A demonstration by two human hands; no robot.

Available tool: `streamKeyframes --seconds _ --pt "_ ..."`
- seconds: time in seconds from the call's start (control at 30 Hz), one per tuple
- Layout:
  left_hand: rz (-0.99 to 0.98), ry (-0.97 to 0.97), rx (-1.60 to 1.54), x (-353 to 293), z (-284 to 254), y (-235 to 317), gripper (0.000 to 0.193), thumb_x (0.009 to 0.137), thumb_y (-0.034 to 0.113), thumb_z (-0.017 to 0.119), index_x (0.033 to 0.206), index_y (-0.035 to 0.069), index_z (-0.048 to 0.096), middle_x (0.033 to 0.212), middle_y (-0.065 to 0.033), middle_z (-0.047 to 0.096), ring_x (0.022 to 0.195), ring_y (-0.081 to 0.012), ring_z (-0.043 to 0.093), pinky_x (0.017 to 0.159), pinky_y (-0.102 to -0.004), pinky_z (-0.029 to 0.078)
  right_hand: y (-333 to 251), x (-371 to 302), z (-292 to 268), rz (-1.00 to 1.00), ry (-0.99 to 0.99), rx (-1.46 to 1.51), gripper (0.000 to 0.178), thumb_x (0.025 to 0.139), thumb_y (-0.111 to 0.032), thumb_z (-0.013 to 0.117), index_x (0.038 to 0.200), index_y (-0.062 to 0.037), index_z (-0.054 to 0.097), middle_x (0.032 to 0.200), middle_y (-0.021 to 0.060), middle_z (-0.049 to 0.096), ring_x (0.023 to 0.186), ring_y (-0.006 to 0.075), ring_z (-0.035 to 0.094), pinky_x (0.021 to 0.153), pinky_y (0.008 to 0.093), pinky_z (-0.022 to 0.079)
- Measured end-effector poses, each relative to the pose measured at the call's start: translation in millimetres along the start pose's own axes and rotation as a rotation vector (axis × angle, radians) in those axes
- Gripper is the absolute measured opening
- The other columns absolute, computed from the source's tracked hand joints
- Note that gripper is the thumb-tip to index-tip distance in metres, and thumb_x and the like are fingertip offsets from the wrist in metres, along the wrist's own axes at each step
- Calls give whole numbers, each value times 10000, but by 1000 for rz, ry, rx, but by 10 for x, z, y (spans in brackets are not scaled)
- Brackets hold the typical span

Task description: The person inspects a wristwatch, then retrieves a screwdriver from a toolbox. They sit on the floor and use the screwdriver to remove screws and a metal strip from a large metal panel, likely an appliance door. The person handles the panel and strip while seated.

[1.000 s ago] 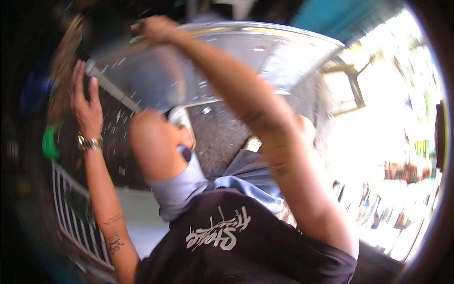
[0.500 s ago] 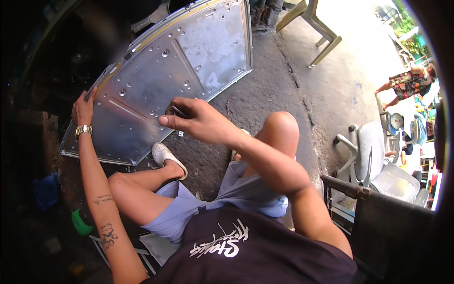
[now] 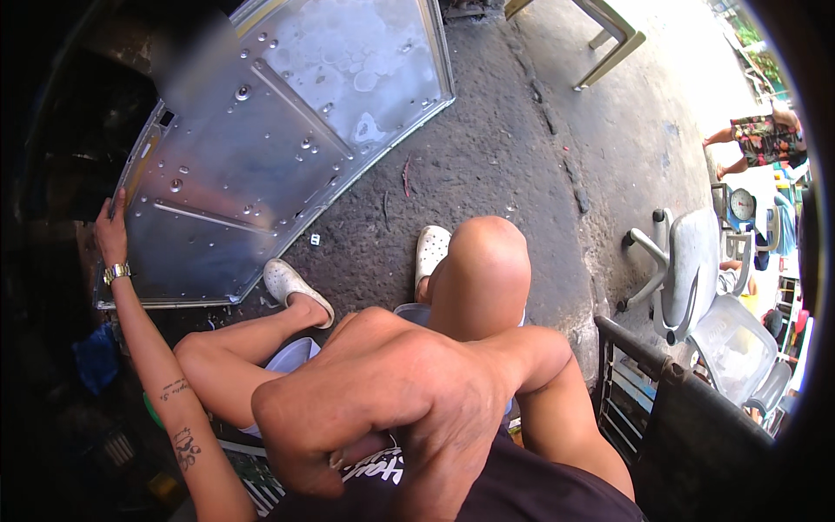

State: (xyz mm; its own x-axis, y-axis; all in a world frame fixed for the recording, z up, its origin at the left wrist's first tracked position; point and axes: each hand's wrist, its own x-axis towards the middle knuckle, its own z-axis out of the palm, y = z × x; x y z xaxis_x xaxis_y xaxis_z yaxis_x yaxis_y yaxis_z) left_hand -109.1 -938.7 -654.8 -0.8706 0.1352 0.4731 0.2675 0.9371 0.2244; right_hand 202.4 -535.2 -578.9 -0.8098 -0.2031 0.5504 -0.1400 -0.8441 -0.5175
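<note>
A large silver sheet-metal panel, dotted with rivet-like bumps and pressed ribs, leans at the far left. My left hand, with a metal watch on its wrist, grips the panel's left edge; part of its fingers is hidden there. Close in front of my chest hangs my right hand, looming large, its fingers curled in and its back turned up. What it holds, if anything, is hidden by the curled fingers. It is apart from the panel.
My feet in white clogs rest on rough dark ground beside a small white piece. A plastic chair stands far ahead. To the right are an office chair, a black-framed seat, a dial scale and another person.
My right hand has come back from over the panel toward my chest, growing large in view. The left hand still holds the panel's edge. The view has shifted a little.
</note>
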Motion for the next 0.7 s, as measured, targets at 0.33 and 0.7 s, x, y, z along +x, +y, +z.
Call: streamKeyframes --seconds 0.33,0.7 --pt "-165 -89 234 110 -15 -358 880 832 774 591 1257 8 672 1170 -278 677 1148 -425 636 963 -446 499 255 206 -363 326 68 -497 663 494 -497 979 814 -25 639 676 -37 511 553 39 399 518 235 270" --pt "-155 -121 217 28 -111 -211 915 804 829 562 1260 46 686 1121 -249 710 1083 -420 673 925 -456 526 583 327 -421 570 284 -416 383 772 -257 891 832 -28 590 770 -10 568 667 53 479 594 215 343"
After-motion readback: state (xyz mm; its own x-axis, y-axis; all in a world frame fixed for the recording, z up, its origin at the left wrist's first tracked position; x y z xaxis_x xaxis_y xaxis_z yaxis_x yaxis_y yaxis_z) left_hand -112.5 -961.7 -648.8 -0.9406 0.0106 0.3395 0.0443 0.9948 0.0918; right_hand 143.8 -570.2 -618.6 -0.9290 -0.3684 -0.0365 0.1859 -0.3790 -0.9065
